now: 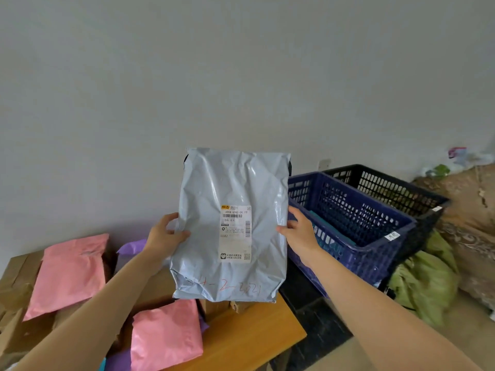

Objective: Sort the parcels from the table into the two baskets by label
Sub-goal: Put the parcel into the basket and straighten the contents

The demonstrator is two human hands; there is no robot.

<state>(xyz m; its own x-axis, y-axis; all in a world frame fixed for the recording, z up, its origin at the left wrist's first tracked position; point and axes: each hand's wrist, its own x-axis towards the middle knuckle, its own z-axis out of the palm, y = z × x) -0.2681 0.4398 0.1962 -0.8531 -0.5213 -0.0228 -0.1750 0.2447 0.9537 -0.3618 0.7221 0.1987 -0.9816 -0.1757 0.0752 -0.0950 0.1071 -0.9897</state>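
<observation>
Left hand (167,234), right hand (298,231) gripping grey parcel (230,183), blue basket (361,261) holds perhaps teal parcel (334,228)

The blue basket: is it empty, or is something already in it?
Not empty. A flat teal item lies inside the blue basket, on its bottom.

**One label and a red scrawl**

Between the left hand (166,234) and the right hand (297,231), the white shipping label (235,245) on the grey parcel (214,183) reads "300A U342-00 73" above a barcode, with "U382" lower down. Its small print is too fine to read. Below both hands, red handwriting (233,287) reads roughly "4-2-2021". Beyond the right hand, the stickers on the blue basket (392,236) and the black basket (437,208) are illegible.
</observation>
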